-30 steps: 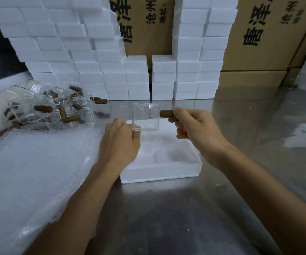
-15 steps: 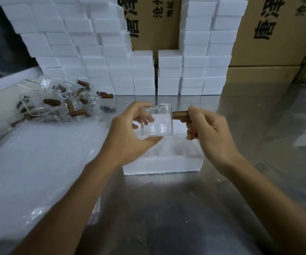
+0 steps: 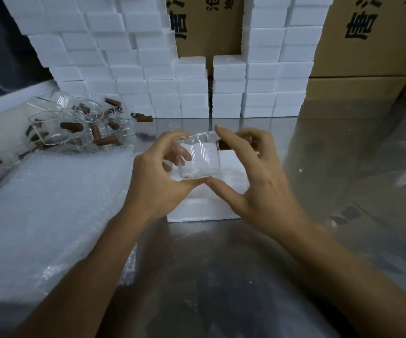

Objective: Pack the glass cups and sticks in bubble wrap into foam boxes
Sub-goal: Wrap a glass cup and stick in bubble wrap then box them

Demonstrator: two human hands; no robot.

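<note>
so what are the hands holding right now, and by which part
A glass cup with a brown wooden handle, held above the open foam box. The left hand grips its glass body; the right hand pinches rim and base at the handle side.

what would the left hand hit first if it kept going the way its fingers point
The glass cup: the left hand already grips its left side. Past it, probably the right hand, though depth is unclear.
</note>
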